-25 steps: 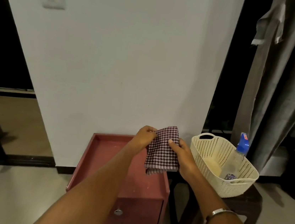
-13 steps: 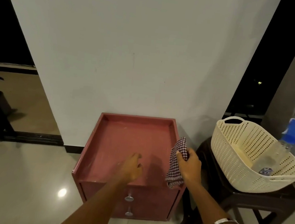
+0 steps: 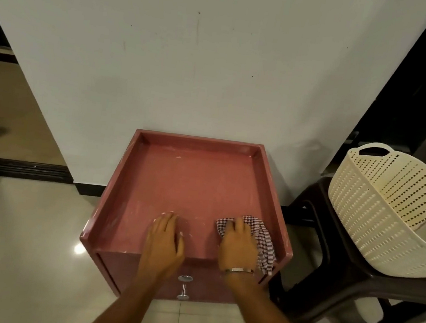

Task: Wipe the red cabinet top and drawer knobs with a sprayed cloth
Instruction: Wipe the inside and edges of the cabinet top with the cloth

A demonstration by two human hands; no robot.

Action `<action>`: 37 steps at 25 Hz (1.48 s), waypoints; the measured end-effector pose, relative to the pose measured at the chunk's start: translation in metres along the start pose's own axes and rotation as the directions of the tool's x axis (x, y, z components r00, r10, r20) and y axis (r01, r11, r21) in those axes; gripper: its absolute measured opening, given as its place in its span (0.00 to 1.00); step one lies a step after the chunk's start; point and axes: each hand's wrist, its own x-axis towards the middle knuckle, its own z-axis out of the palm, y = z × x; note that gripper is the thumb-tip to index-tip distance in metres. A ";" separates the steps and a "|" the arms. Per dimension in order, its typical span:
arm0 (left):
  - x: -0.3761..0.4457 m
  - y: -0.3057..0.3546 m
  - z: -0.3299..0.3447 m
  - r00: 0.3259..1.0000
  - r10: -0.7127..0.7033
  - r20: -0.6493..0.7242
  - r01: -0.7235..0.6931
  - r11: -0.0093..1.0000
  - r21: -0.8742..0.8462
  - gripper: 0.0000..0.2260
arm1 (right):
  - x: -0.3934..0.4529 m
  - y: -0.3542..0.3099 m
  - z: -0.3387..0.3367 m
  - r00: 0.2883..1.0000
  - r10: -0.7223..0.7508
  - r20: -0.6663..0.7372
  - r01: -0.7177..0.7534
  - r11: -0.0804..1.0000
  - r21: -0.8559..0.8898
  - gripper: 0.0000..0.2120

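Head view showed the right hand (image 3: pixel 238 245) pressed flat on the checked cloth (image 3: pixel 263 244), fingers straight and spread over it, pinning it to the red cabinet top (image 3: pixel 190 182) near the front right corner. The left hand (image 3: pixel 166 238) lay just beside it, open, palm down on the bare surface, holding nothing. Pale smears marked the top ahead of both hands and toward the far rim. To wipe well, the cloth probably needed even palm pressure and overlapping strokes away from the body, reaching into the rim corners, while the left hand steadied the cabinet. Two drawer knobs (image 3: pixel 185 278) sat below the wrists, untouched. A cream basket (image 3: pixel 361 211) stood well right of the cloth.
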 end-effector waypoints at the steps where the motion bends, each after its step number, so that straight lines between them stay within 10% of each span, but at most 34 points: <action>1: 0.001 -0.003 0.002 1.000 0.014 -0.017 -0.014 1.000 0.005 0.22 | -0.002 -0.007 0.006 0.999 0.013 0.052 -0.012 1.000 -0.019 0.17; 10: 0.017 -0.013 0.017 0.994 0.090 -0.066 -0.085 0.994 0.069 0.24 | 0.017 0.032 0.018 0.986 -0.165 0.023 0.164 0.986 0.028 0.29; 37: 0.030 -0.022 0.024 0.977 0.204 -0.055 -0.185 0.952 0.242 0.28 | 0.050 0.027 0.042 0.999 0.013 0.030 -0.014 0.999 0.042 0.36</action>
